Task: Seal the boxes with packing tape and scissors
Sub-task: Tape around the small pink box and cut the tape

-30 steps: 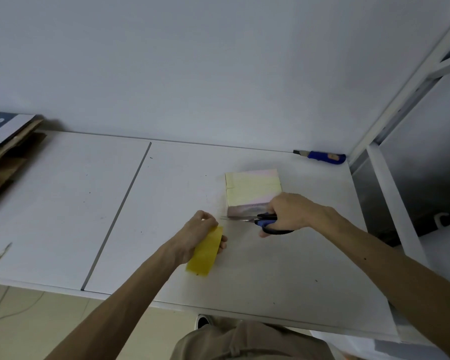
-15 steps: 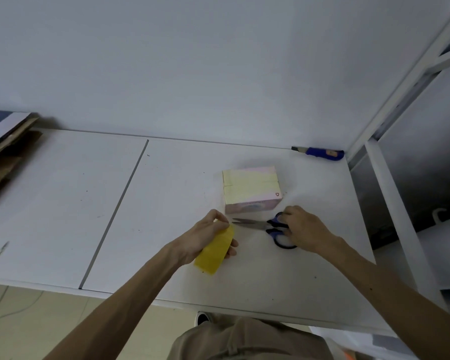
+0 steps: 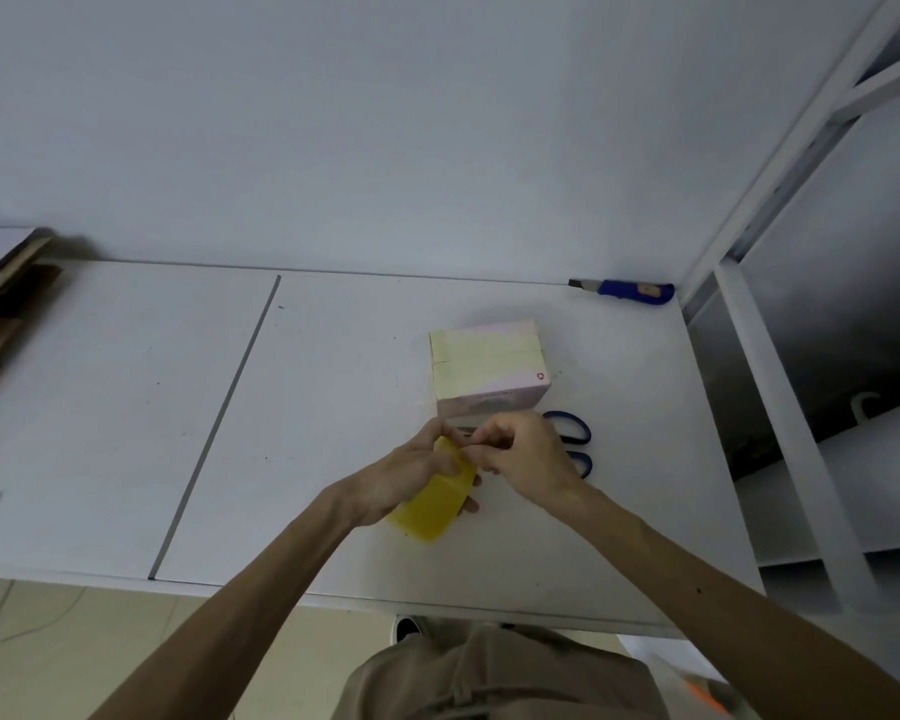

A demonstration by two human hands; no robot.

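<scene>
Now both hands meet over the desk (image 3: 333, 366), just nearer than the box (image 3: 487, 363). The left hand (image 3: 411, 470) grips the yellow tape roll (image 3: 432, 506), fingers curled round it, holding it tilted above the desk. The right hand (image 3: 520, 454) has its fingertips bunched in a pinch at the roll's far, upper edge; whether they have caught the loose end is too small to tell. The scissors (image 3: 572, 431) lie flat on the desk, their blue handles showing just right of the right hand. The box stands with pale yellow tape strips across its top. A blue utility knife (image 3: 630, 292) lies in the far right corner.
</scene>
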